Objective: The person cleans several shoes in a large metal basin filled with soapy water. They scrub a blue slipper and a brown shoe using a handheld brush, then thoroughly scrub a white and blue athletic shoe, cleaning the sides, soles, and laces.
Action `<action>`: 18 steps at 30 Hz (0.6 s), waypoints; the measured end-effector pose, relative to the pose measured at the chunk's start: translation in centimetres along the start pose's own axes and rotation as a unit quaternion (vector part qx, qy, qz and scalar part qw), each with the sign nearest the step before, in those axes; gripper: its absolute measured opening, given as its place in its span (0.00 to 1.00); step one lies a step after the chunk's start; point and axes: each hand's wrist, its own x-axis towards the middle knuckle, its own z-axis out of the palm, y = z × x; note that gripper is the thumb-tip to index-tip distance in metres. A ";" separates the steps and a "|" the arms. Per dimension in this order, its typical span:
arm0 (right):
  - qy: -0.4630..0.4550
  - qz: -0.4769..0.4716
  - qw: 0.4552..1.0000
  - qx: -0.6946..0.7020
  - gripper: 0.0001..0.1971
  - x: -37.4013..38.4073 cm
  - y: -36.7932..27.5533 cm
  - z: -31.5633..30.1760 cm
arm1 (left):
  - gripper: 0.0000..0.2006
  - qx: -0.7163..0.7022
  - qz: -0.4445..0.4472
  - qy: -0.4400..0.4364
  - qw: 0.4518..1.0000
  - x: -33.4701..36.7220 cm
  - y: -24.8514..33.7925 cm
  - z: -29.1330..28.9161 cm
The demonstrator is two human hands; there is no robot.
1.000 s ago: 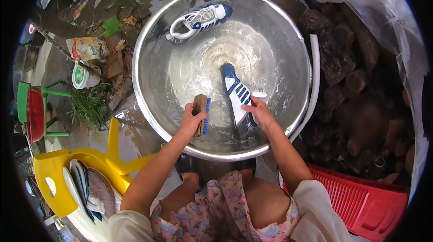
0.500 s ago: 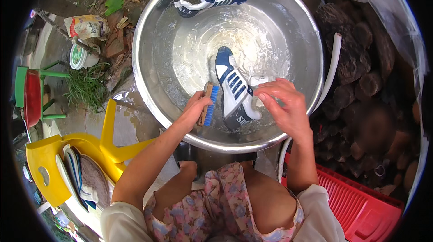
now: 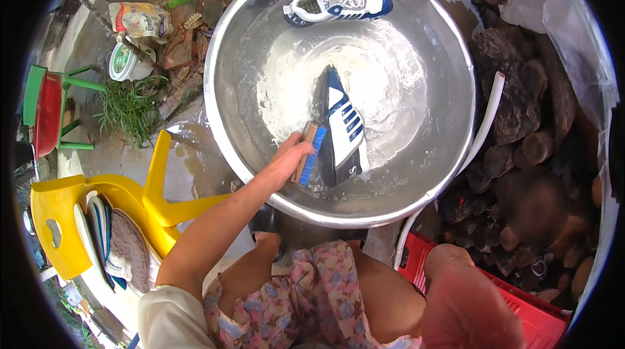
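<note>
A person is crouching over a wide steel basin holding shallow, soapy water. The left hand is reaching in over the basin's near-left rim, its fingers curled tight around a wooden scrub brush with blue bristles. The bristles are pressing against the left edge of a blue-and-white striped sneaker, which is lying tilted on its side near the basin's middle, toe pointing away from the person and heel toward the near rim. A second sneaker of the same colours is resting against the basin's far wall, laces up, well apart from the brush.

The right hand is hanging outside the basin, below its near-right rim and close to the camera; it is blurred, so how far it is open cannot be told, and it is gripping nothing visible.

A white hose is curving along the basin's right rim, with dark stones piled beyond it. A red crate is sitting below the basin's right side. To the basin's left, an overturned yellow plastic chair is carrying shoe insoles, and farther left a red-and-green stool is standing beside a tuft of grass.
</note>
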 end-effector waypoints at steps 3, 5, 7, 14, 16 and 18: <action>-0.059 -0.044 0.997 -0.003 0.08 -0.6 -0.4 -0.1 | 0.25 -0.002 0.027 0.008 1.000 0.2 -0.5 0.0; -0.091 -0.065 0.994 0.009 0.07 -0.9 -0.2 0.6 | 0.26 -0.014 -0.001 0.013 1.000 -0.1 -0.7 -0.6; -0.101 -0.056 0.993 0.018 0.07 -1.2 0.7 2.0 | 0.26 -0.020 -0.008 0.036 0.999 0.0 -1.2 -1.2; 0.098 0.625 0.696 0.340 0.15 -11.2 14.0 17.0 | 0.25 -0.058 0.002 -0.019 0.998 0.9 -0.7 0.2; -0.038 0.735 0.409 0.540 0.16 -10.0 14.4 19.5 | 0.27 -0.085 -0.032 -0.014 0.996 0.3 -0.5 -0.5; -0.007 0.680 0.415 0.605 0.18 -8.0 12.6 22.1 | 0.29 -0.040 0.025 0.036 0.998 0.8 -2.0 -0.8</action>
